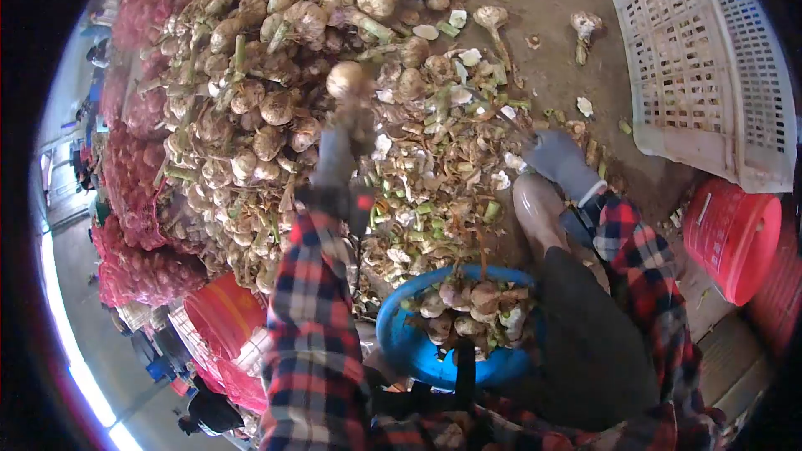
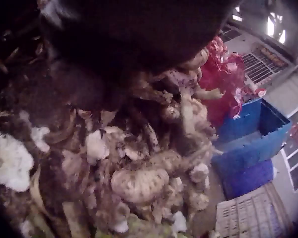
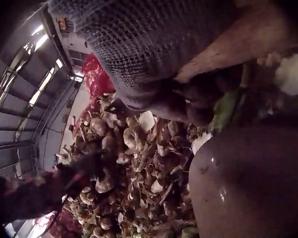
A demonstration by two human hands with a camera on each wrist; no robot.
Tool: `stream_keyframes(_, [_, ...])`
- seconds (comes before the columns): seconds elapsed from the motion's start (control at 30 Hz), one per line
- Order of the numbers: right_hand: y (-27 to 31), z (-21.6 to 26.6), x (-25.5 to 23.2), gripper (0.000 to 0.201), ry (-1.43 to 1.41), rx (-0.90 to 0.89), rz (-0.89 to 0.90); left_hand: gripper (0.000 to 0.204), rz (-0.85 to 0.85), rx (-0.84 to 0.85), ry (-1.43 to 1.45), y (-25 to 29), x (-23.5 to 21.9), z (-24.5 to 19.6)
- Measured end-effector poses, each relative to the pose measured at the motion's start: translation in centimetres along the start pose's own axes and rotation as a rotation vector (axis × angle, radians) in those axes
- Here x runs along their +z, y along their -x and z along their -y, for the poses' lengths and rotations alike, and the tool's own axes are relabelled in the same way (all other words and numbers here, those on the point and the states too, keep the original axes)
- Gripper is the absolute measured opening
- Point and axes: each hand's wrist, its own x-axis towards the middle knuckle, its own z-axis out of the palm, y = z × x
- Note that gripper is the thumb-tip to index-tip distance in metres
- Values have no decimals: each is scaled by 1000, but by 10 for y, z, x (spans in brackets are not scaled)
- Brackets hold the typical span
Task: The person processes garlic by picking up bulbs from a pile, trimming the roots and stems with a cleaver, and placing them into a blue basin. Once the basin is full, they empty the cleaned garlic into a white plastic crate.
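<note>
In the head view the left hand (image 1: pixel 336 154), gloved in grey and blurred, is over the garlic heap (image 1: pixel 251 108). A pale garlic bulb (image 1: pixel 346 81) shows at its fingertips, held by its blurred lower part. The left wrist view has only a dark shape of this hand above trimmings (image 2: pixel 139 186). The gloved right hand (image 1: pixel 555 163) is beside a shiny boot (image 1: pixel 537 205), its fingers curled round a wooden handle (image 3: pixel 228 47) in the right wrist view. A thin dark blade (image 1: pixel 493 104) seems to reach from it toward the cut stems.
A blue basin (image 1: pixel 401 284) of garlic bulbs stands near the body. White plastic crates (image 1: pixel 677 58) and a red bucket (image 1: pixel 727 238) are at the right. Pink mesh sacks (image 1: pixel 129 167) and another red bucket (image 1: pixel 224 315) lie at the left. Loose bulbs (image 1: pixel 585 25) lie on the floor.
</note>
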Motion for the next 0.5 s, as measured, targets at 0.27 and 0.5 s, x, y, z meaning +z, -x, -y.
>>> stream_keyframes(0.27, [8, 57, 14, 40, 30, -227, 282, 32, 82, -57, -274, 65, 92, 23])
stream_keyframes(0.5, [40, 57, 4, 15, 25, -587, -176, 27, 89, 392, -612, 45, 58, 69])
